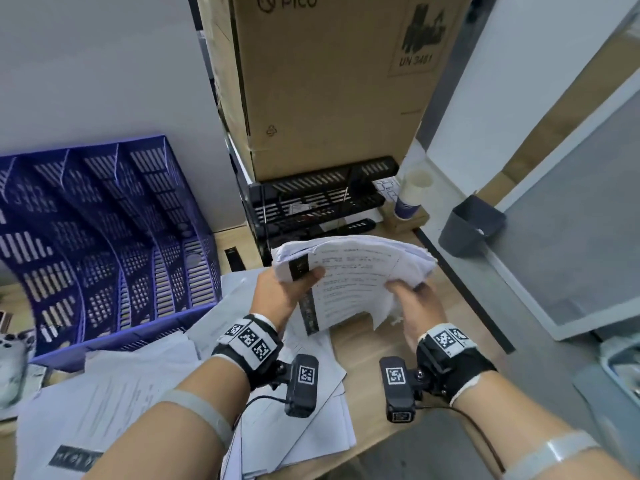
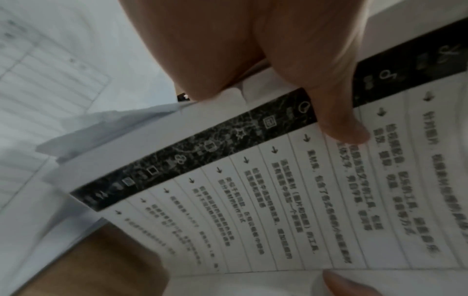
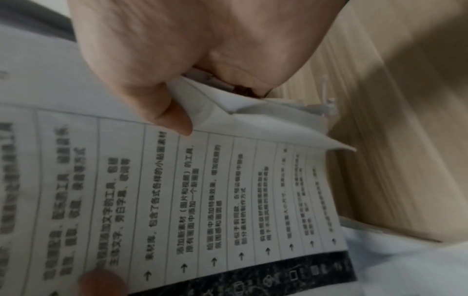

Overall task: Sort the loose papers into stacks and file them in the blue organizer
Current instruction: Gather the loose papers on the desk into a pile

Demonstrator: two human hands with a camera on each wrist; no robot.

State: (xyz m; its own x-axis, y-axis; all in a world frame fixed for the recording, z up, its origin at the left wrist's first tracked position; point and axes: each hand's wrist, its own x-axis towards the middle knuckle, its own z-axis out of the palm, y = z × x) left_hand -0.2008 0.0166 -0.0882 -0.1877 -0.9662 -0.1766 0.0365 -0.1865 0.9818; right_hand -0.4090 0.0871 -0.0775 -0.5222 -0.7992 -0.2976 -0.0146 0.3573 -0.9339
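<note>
Both hands hold one thick stack of papers [image 1: 356,275] above the wooden desk, its top sheet printed with a table and a black strip. My left hand [image 1: 291,289] grips the stack's left edge, thumb lying across the black strip [image 2: 192,152]. My right hand [image 1: 412,299] pinches the right edge, thumb on the top sheet [image 3: 177,200], where some corners are folded and ragged. The blue organizer [image 1: 104,244] lies to the left on the desk, its slotted compartments holding nothing I can see. Several loose papers [image 1: 138,386] lie spread on the desk under my left forearm.
A black mesh tray rack [image 1: 318,199] stands behind the stack, under a large cardboard box [image 1: 329,81]. A paper cup [image 1: 412,195] and a grey bin [image 1: 471,223] stand at the right. The desk's right edge [image 1: 464,292] runs beside my right hand.
</note>
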